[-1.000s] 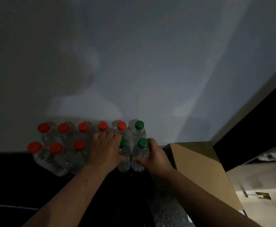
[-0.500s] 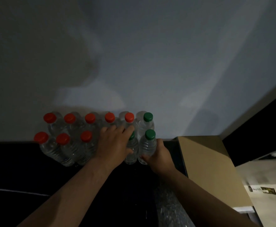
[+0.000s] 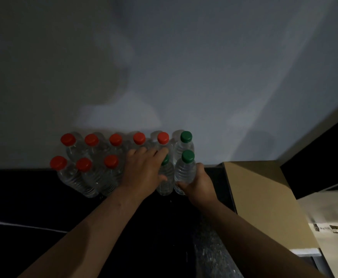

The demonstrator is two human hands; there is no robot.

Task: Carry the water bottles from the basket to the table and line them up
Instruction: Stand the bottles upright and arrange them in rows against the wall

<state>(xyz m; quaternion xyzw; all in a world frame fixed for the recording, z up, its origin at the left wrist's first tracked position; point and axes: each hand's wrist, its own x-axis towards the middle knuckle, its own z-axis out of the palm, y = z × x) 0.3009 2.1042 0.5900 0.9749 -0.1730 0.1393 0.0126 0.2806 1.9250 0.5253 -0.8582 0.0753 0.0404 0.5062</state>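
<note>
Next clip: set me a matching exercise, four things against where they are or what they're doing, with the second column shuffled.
Things:
1. left hand
2. right hand
3. cardboard box
4. rear green-capped bottle

Place or state:
A. brown, furthest right
B. grips the front-row end bottle
C. right end of the back row
D. grips the bottle with the half-hidden green cap

Pairs: 1-D, 2-B, 3-A, 4-C.
</note>
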